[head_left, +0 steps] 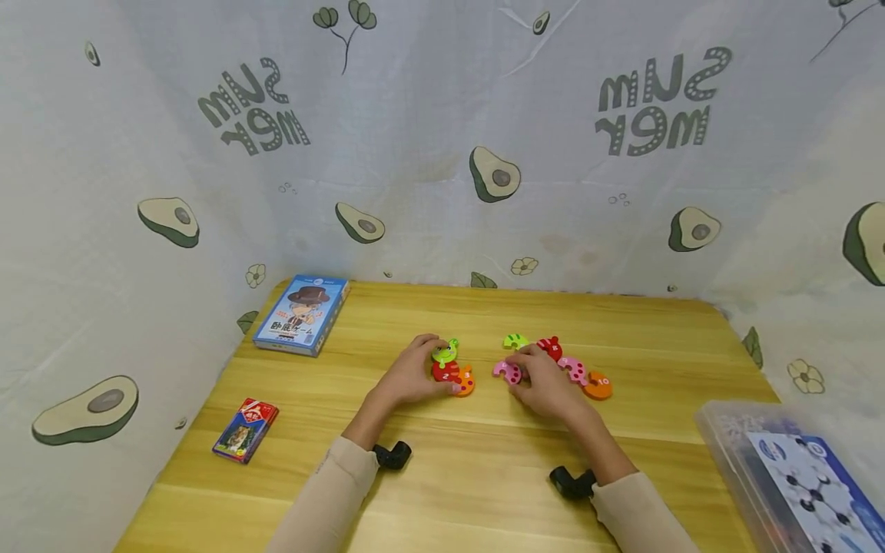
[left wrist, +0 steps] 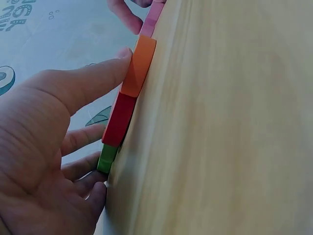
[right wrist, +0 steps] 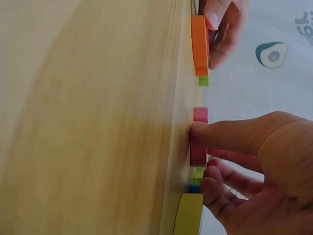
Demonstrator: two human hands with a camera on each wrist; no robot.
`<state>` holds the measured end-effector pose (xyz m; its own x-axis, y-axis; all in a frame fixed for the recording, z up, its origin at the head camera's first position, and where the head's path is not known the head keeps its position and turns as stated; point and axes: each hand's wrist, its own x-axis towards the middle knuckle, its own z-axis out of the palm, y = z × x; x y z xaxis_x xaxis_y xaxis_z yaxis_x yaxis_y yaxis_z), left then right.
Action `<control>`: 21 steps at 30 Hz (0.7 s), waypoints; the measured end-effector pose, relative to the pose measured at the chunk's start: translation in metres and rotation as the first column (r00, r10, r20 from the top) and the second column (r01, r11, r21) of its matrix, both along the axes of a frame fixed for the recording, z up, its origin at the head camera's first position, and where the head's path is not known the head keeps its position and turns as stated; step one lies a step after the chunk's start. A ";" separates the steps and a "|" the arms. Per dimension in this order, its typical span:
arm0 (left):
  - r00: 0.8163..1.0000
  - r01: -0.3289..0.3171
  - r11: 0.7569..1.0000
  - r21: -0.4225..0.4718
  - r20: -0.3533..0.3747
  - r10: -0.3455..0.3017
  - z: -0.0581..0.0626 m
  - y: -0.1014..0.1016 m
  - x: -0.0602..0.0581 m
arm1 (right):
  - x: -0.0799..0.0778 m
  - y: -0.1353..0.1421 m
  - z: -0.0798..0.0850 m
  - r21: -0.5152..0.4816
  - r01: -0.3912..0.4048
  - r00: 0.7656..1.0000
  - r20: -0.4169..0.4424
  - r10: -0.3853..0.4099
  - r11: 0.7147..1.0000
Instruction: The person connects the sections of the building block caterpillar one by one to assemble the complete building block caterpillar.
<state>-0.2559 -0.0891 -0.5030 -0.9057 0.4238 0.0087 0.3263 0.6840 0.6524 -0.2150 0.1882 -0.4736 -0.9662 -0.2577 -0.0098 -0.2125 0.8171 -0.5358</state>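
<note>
Pinching a pink spotted piece flat near the middle of the bench, pressing its near edge with the thumb and bracing behind it with a finger of the right grip. Clasping with the left grip a joined row just to the left, across a small gap: touching a green head piece with the fingers, spanning a red piece marked 2, pressing an orange piece marked 3 with the thumb. Showing beyond the right grip a light green striped piece and a red piece marked 8; showing to its right another pink piece and an orange piece marked 10. Reaching in with beige sleeves. Bearing at far left a blue box, nearer a small card pack; bordering at right on a clear plastic case. Hanging behind, in avocado print, a pale cloth.
</note>
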 end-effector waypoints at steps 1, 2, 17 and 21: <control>1.000 -0.001 1.000 0.004 0.000 0.001 0.000 -0.001 0.000 | 0.000 -0.002 0.000 0.003 -0.007 1.000 -0.005 0.007 1.000; 1.000 0.000 1.000 0.002 0.003 0.000 0.000 -0.002 -0.001 | 0.000 -0.003 0.001 0.002 -0.015 1.000 -0.013 0.015 1.000; 0.999 0.009 0.999 0.039 0.040 -0.011 0.001 -0.007 0.002 | 0.002 -0.004 -0.005 -0.032 -0.070 0.997 -0.008 0.070 0.997; 0.999 0.014 0.999 0.038 0.043 -0.016 0.002 -0.006 0.002 | 0.002 -0.001 -0.005 -0.040 -0.089 0.996 -0.023 0.088 0.995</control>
<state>-0.2541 -0.0947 -0.5013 -0.8992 0.4372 -0.0138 0.3074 0.6540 0.6912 -0.2132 0.1869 -0.4787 -0.9394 -0.3421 0.0233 -0.2951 0.7719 -0.5632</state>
